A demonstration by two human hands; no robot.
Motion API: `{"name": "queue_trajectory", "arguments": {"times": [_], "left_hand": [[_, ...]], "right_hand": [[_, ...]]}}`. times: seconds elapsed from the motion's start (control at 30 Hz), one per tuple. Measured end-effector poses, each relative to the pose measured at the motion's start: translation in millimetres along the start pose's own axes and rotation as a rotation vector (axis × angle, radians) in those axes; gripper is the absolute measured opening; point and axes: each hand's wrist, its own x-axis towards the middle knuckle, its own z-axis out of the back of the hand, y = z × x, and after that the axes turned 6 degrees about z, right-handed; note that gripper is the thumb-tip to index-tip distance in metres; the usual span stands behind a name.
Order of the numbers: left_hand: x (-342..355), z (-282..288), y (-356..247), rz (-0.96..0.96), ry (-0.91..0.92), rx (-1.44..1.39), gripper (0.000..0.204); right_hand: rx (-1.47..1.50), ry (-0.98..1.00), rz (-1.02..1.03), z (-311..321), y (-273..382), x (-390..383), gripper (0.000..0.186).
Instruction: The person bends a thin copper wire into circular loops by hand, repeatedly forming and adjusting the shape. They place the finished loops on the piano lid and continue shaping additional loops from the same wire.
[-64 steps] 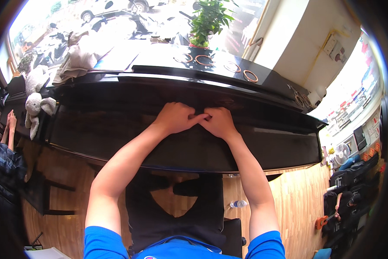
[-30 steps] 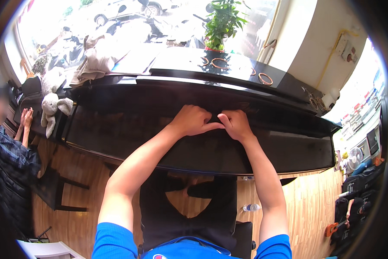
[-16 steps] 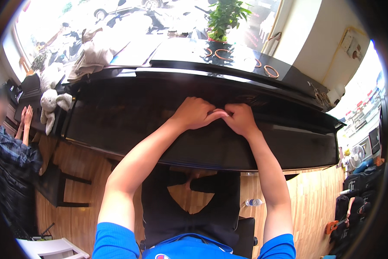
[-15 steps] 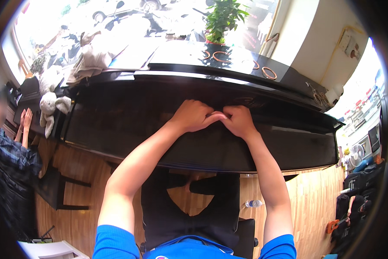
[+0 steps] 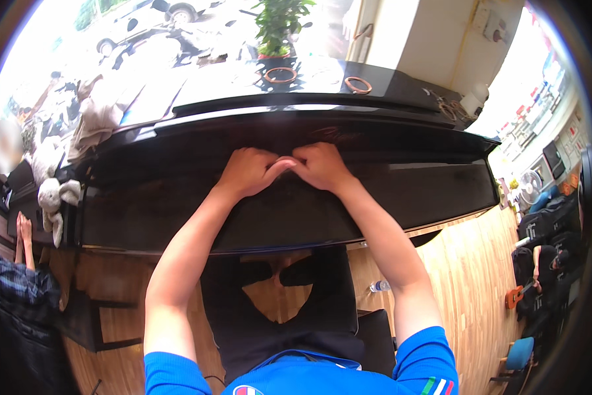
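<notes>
A glossy black piano (image 5: 408,191) spans the view before me, its lid down over the keyboard. My left hand (image 5: 248,172) and my right hand (image 5: 322,166) rest side by side at the middle of this lid, toward its far part. Both are closed, knuckles up, with the fingers curled under and out of sight. The two thumbs point inward and touch at their tips. Whether anything lies inside the fingers is hidden.
On the piano top are copper-coloured rings (image 5: 358,85), a potted plant (image 5: 274,29), papers and a cloth (image 5: 95,118). A plush rabbit (image 5: 55,197) leans at the left, near another person's hands (image 5: 24,230). A bottle (image 5: 379,286) lies on the wooden floor.
The view has shifted to the right, so the piano and things on it appear further left. Both hands keep their closed pose on the lid, thumbs touching.
</notes>
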Motion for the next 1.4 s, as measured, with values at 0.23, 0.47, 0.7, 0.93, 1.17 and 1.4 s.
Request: {"name": "queue_trajectory", "arguments": {"times": [0.23, 0.47, 0.7, 0.93, 1.17, 1.4], "left_hand": [[0, -4, 7, -0.037, -0.1, -0.019, 0.055], [2, -3, -3, -0.053, -0.106, -0.023, 0.05], [0, -9, 9, -0.07, -0.126, -0.019, 0.05], [-3, -6, 2, -0.053, -0.165, 0.008, 0.051], [-1, -2, 5, -0.031, -0.108, 0.033, 0.05], [0, -3, 0, -0.046, -0.126, -0.007, 0.05]], "right_hand": [[-0.016, 0.052, -0.023, -3, -3, 2, 0.051], [0.009, 0.067, -0.016, 3, -1, -1, 0.054], [0.017, 0.047, -0.037, 1, 1, 1, 0.06], [-0.01, 0.015, -0.039, -2, 2, 1, 0.06], [-0.001, 0.045, -0.05, 0, 3, 2, 0.058], [-0.018, 0.017, -0.025, 4, 3, 2, 0.053]]}}
